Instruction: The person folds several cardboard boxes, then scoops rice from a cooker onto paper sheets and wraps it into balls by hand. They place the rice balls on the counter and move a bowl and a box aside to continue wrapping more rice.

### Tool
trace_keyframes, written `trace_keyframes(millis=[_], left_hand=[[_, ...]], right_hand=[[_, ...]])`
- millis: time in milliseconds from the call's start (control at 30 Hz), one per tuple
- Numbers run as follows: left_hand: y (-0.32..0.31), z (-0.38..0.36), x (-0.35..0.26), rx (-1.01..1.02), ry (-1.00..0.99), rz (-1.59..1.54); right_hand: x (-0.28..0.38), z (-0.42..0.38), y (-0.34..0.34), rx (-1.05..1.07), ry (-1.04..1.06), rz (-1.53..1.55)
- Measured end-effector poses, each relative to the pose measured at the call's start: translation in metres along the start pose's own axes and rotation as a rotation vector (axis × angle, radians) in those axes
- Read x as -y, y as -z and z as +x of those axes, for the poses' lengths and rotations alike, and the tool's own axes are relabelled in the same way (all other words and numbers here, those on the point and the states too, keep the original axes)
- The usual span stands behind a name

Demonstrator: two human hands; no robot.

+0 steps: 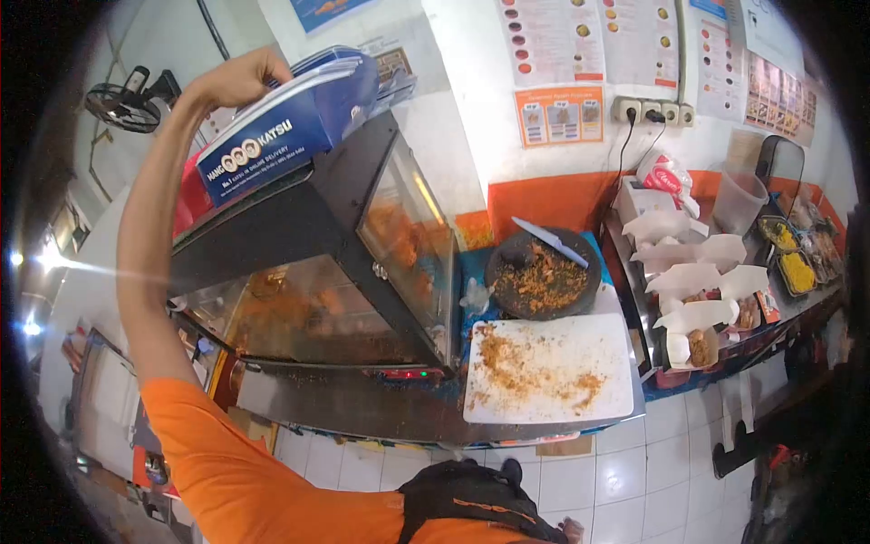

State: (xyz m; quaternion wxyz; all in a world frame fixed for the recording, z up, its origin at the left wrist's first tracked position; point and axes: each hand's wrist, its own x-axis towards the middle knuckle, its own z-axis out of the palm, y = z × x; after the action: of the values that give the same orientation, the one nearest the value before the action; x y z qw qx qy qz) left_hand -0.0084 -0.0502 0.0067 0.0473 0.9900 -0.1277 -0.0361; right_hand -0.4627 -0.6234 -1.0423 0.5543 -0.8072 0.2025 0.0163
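My left hand (237, 82) reaches up to the top of a black glass-sided food warmer (313, 236). Its fingers are closed on the upper edge of a flat-folded blue carton (272, 150) printed "Mang Katsu", one of a stack lying there. Fried pieces show behind the warmer's glass. Low at the bottom edge, beside the dark apron, a small part of my right hand (570, 529) shows; its fingers are too indistinct to read. A white cutting board (607, 363) strewn with crumbs lies right of the warmer.
Behind the board sits a stone mortar (507, 295) with crumbs, a knife (548, 240) across its rim. On the right counter stand several open paper boxes (689, 281), a clear plastic container (739, 199) and trays of yellow food (797, 272). A fan (127, 104) is upper left.
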Motion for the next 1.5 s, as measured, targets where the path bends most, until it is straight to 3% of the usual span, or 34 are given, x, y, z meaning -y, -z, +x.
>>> trace_keyframes(millis=[33,67,167,300,400,500,533,567,600,667,700,733,800,833,867,967,1000,1100,1133,1200,1233,1300,1367,1400,1500], left_hand=[[-0.005,-0.004,0.0,-0.032,-0.063,-0.042],[-0.012,-0.01,-0.004,-0.125,-0.044,-0.061],[-0.021,-0.016,0.016,-0.386,-0.15,0.094],[-0.021,-0.021,0.008,-0.491,-0.139,0.171],[-0.018,-0.018,0.01,-0.505,-0.198,0.162],[0.012,-0.031,0.033,-0.608,-0.244,0.205],[0.023,-0.039,0.04,-0.67,-0.256,0.127],[0.033,-0.044,0.047,-0.744,-0.3,0.19],[0.029,-0.053,0.019,-0.827,-0.326,0.364],[0.017,-0.059,-0.03,-0.903,-0.274,0.414],[-0.018,-0.056,-0.096,-0.887,-0.571,0.354],[-0.048,-0.051,-0.153,-0.866,-0.865,0.285],[-0.099,-0.053,-0.212,-0.705,-1.005,0.343],[-0.123,-0.053,-0.232,-0.613,-1.05,0.381],[-0.147,-0.051,-0.25,-0.528,-1.09,0.411],[-0.213,-0.037,-0.285,-0.304,-1.146,0.452],[-0.238,-0.032,-0.293,-0.235,-1.14,0.449],[-0.345,-0.009,-0.3,-0.071,-1.059,0.391],[-0.398,-0.006,-0.288,-0.16,-1.034,0.269],[-0.487,0.004,-0.254,-0.075,-0.911,-0.02],[-0.525,0.003,-0.237,-0.007,-0.859,-0.057],[-0.592,-0.004,-0.215,0.156,-0.704,-0.187],[-0.642,-0.016,-0.207,0.319,-0.517,-0.203],[-0.661,-0.015,-0.204,0.343,-0.469,-0.409],[-0.709,-0.023,-0.189,0.419,-0.25,-1.023]], right_hand=[[0.049,0.02,-0.003,0.022,-0.611,0.334],[0.051,0.028,-0.004,0.032,-0.681,0.366],[0.072,0.036,-0.004,0.069,-0.725,0.404],[0.058,0.045,0.006,0.102,-0.688,0.506],[0.047,0.044,0.021,0.122,-0.537,0.723],[0.107,0.077,0.043,0.043,-0.629,0.204],[0.12,0.083,0.053,0.074,-0.362,0.036],[0.135,0.095,0.062,0.026,-0.382,0.1],[0.155,0.105,0.069,-0.045,-0.248,0.093],[0.2,0.126,0.083,-0.186,0.022,0.052],[0.294,0.126,0.096,-0.211,0.04,0.12],[0.323,0.143,0.111,-0.232,0.178,-0.151],[0.489,0.129,0.124,-0.063,0.098,0.31],[0.536,0.122,0.124,-0.083,0.294,0.323],[0.567,0.124,0.117,-0.09,0.356,0.394],[0.642,0.113,0.102,0.202,0.625,0.825],[0.66,0.107,0.092,0.184,0.638,0.908],[0.599,0.114,0.049,0.279,0.448,1.147],[0.58,0.12,0.036,0.244,0.361,0.991],[0.559,0.123,0.02,0.24,0.14,0.665],[0.54,0.131,0.0,0.388,0.0,0.87],[0.512,0.13,-0.022,0.315,-0.153,0.931],[0.458,0.137,-0.059,0.253,-0.099,0.725],[0.438,0.139,-0.068,0.244,-0.076,0.611],[0.415,0.149,-0.067,0.314,-0.129,0.762]])
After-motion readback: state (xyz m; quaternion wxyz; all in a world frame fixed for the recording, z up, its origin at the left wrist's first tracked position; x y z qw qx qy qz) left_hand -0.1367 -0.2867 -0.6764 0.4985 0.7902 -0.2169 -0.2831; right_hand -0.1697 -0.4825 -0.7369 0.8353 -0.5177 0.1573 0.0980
